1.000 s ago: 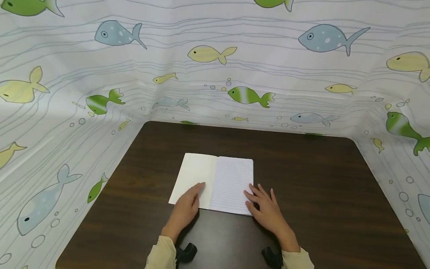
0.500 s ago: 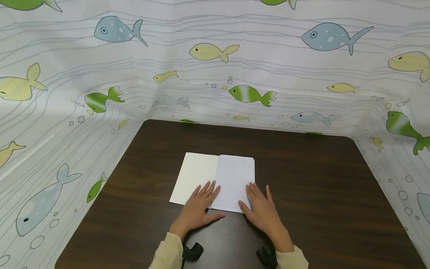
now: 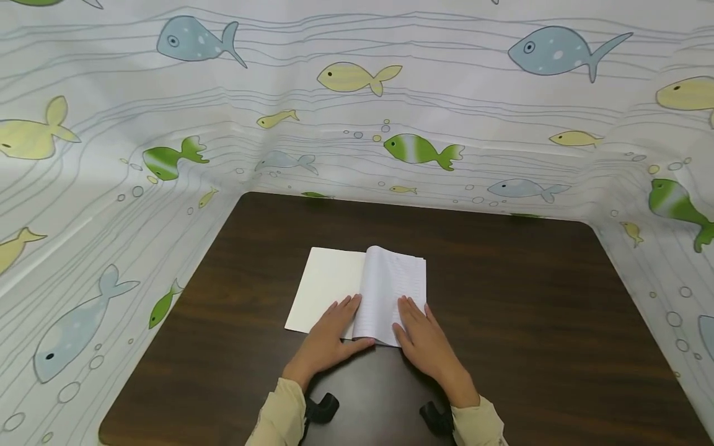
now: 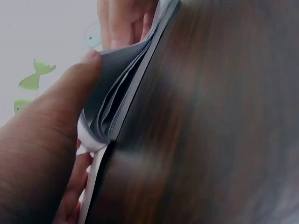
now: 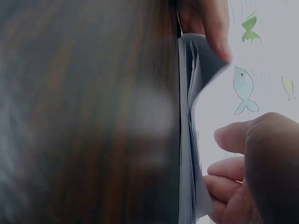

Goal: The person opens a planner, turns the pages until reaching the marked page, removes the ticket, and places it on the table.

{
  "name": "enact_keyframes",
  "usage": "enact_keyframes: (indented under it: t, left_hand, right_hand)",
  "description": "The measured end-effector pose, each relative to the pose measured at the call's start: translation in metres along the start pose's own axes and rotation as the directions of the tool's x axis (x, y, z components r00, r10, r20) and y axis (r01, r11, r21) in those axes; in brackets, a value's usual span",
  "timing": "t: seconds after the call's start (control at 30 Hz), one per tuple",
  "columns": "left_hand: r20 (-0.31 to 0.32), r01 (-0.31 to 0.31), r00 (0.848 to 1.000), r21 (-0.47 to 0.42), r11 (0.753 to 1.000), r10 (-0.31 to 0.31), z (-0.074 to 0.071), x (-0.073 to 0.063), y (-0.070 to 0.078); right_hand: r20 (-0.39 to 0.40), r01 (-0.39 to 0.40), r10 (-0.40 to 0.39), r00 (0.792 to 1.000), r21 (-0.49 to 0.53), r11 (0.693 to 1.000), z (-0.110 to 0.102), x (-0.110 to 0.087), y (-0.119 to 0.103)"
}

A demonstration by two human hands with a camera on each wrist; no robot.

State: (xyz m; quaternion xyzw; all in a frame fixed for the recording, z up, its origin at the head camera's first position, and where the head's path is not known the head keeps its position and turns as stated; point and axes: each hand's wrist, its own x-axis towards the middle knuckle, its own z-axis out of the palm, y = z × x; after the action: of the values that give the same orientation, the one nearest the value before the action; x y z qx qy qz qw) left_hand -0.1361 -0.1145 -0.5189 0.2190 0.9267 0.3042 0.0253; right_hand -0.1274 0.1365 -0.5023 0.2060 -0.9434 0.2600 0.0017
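The open notebook (image 3: pixel 369 282) lies under left hand (image 3: pixel 330 337) and right hand (image 3: pixel 423 341).

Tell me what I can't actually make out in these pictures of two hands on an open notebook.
- Head view: the outside of the notebook, face down against the table.
- Head view: the paper under the left hand and right hand, covered by them.
- Head view: any fine marks on the ruled page, too small to tell.
- Head view: the rest of the left sleeve, cut off by the bottom edge.
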Motion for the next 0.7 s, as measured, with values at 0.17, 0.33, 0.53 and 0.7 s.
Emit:
enact_keyframes:
  t: [0.17,0.33,0.53,0.7]
  left_hand:
    - [-0.010,0.086,0.996,-0.144,0.986,-0.088,-0.003,-0.002,-0.005]
    - [-0.069,0.064,0.994,-0.235,0.970,-0.082,-0.006,0.001,-0.012]
    - [-0.087,0.065,0.992,-0.283,0.957,-0.093,-0.011,0.000,-0.018]
    - [-0.092,0.049,0.993,-0.298,0.953,-0.079,-0.014,-0.006,-0.021]
  right_hand:
    - [-0.002,0.007,-0.006,1.000,0.026,1.000,0.000,0.001,0.004]
    - [-0.003,0.019,-0.019,1.000,0.047,0.999,0.000,0.003,0.007]
    - [0.013,0.003,-0.004,1.000,0.074,0.997,0.000,0.002,0.010]
    - [0.042,-0.020,0.016,0.999,0.088,0.996,0.000,0.000,0.010]
